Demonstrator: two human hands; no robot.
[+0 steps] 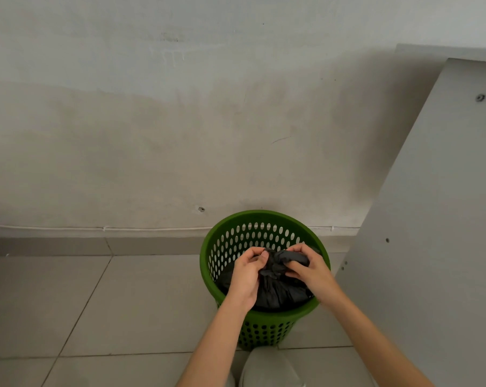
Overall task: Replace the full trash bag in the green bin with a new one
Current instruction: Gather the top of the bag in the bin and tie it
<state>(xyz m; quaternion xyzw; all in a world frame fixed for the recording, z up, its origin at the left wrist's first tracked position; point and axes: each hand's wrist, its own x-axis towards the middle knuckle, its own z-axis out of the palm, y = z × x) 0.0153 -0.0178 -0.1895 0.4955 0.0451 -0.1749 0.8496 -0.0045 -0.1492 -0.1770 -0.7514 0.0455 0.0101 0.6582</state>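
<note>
Now both hands (pixel 278 270) pinch black bag (pixel 280 291) neck inside green bin (pixel 208 255).

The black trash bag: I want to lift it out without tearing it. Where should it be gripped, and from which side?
Grip the black trash bag at its gathered, twisted neck, where the left hand and right hand already pinch it. Come from straight above: the green bin walls it in all round, and the neck points up at the open top.

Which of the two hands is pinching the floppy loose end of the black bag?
The right hand pinches the loose flap of the black plastic trash bag in the green perforated bin. The left hand grips the gathered neck instead.
</note>
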